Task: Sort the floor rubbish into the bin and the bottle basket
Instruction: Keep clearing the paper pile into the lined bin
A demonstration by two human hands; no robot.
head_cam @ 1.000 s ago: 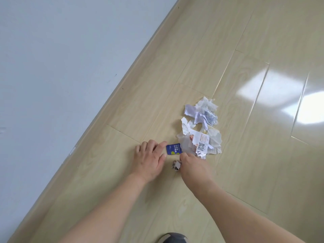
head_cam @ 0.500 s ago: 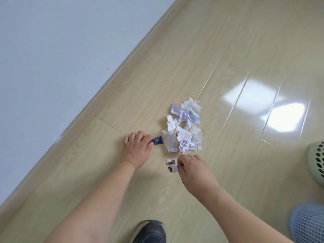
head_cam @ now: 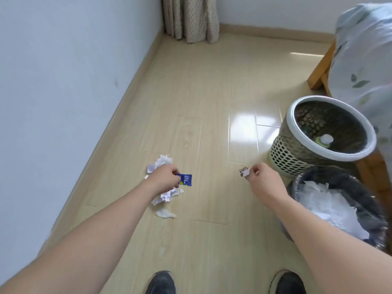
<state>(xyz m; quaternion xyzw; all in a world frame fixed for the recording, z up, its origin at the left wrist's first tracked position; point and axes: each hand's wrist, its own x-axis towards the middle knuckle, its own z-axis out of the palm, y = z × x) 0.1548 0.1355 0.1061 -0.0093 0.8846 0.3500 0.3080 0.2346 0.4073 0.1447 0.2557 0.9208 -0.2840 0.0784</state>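
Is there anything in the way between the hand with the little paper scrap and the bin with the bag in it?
Nothing visible. The right hand holds the paper scrap just left of the bin, with only bare floor between them. The bin's top is open. The bottle basket stands behind, off that path.

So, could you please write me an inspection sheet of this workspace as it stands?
Surface: pale glossy wood-plank floor, glare patch near the baskets.
Job's things: blue printed sachet pinched in left hand; small torn paper scrap pinched in right hand; black-lined bin holding white paper; perforated white-rimmed basket holding a capped bottle.
Clutter: crumpled white paper and wrappers on the floor by the left hand.
Fingers: both hands closed on their items.
Cables: nothing seen.
Surroundings: grey-white wall, patterned curtain, wooden furniture leg, dark shoes.
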